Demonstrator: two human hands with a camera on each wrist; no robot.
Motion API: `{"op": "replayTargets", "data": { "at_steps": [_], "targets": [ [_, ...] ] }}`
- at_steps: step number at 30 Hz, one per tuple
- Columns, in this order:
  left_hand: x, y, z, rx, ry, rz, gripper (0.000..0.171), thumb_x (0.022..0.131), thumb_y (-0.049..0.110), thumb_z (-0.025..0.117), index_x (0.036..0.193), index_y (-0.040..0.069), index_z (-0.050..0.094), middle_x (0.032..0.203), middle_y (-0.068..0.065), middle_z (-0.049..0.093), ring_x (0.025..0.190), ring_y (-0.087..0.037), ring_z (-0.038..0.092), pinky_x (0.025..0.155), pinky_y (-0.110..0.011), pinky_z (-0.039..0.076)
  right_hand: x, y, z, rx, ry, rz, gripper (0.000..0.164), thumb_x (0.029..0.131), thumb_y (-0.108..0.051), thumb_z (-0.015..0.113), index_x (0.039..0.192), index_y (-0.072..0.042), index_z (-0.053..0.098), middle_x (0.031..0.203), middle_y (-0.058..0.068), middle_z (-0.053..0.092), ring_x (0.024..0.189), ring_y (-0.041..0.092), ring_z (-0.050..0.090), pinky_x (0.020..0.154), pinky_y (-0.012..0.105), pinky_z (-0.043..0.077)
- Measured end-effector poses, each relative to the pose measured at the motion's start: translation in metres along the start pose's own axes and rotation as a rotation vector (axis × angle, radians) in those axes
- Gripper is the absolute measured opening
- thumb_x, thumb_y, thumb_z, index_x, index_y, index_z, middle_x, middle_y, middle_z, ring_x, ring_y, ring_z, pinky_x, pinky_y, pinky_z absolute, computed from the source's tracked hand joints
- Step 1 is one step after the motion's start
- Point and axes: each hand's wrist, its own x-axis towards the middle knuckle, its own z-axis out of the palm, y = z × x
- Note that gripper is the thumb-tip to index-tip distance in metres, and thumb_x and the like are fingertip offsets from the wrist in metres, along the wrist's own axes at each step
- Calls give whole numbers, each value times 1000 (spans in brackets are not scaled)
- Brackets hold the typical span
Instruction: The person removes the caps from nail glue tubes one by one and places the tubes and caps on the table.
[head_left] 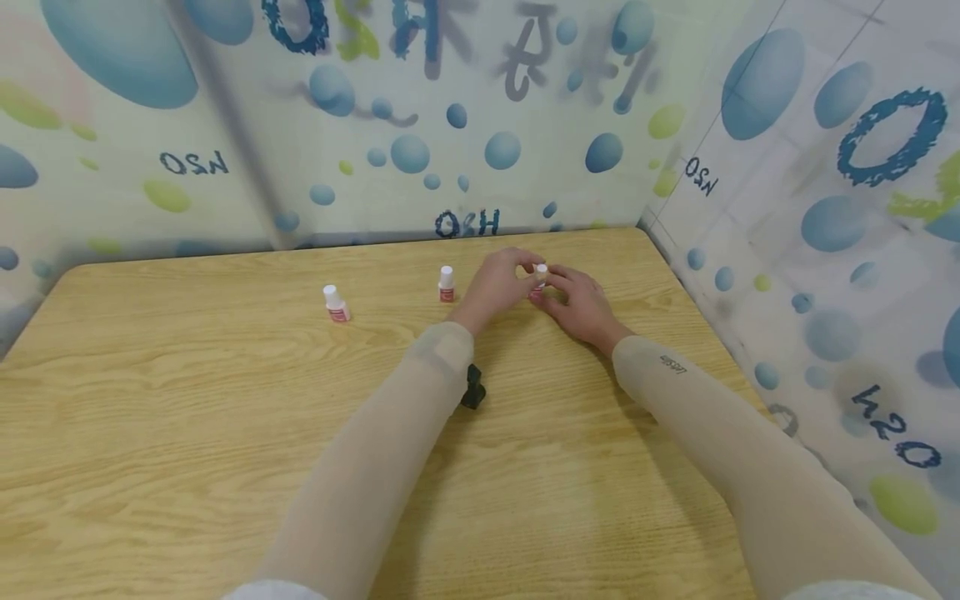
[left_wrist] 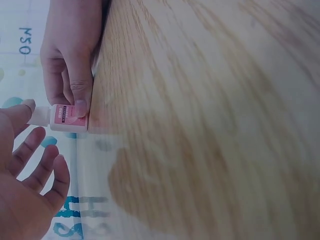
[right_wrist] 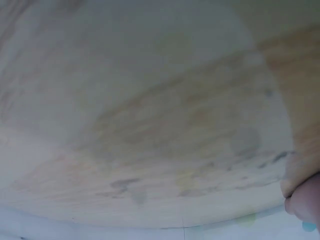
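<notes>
At the table's far right part stands a small white bottle (head_left: 537,293) with a pink-and-red label. My left hand (head_left: 498,283) pinches its white cap (left_wrist: 39,116) from above, the other fingers loosely bent and apart from the bottle. Around the labelled body, low down by the tabletop, my right hand (head_left: 583,310) holds with thumb and fingers. In the left wrist view the thumb (left_wrist: 80,95) of that hand presses on the label. The right wrist view catches only a bit of a hand (right_wrist: 306,202) at its edge, without the bottle.
Two similar bottles stand on the wooden table (head_left: 187,417): one bottle (head_left: 447,285) just left of my left hand, another bottle (head_left: 337,304) farther left. A small black object (head_left: 473,388) lies partly hidden by my left sleeve. Patterned walls (head_left: 480,125) border the back and right.
</notes>
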Motion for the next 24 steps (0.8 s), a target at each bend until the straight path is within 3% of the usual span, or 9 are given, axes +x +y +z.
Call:
{"op": "replayTargets", "data": {
  "at_steps": [18,24],
  "targets": [
    [-2,1,0,-8,3,-37,30,107,30,66,134,18,73,128,-1,70,105,-19,61,81,-30,53,1,2,1,6,-4,3,49,108,-43,61,152,-20,60,170,15,41,161,38,30,130,67,16],
    [-2,3,1,13,38,-48,29,106,31,68,130,18,76,127,0,72,107,-18,62,85,-33,55,1,1,1,7,-7,4,47,108,-45,60,147,-19,63,170,15,41,162,39,30,130,67,15]
  ]
}}
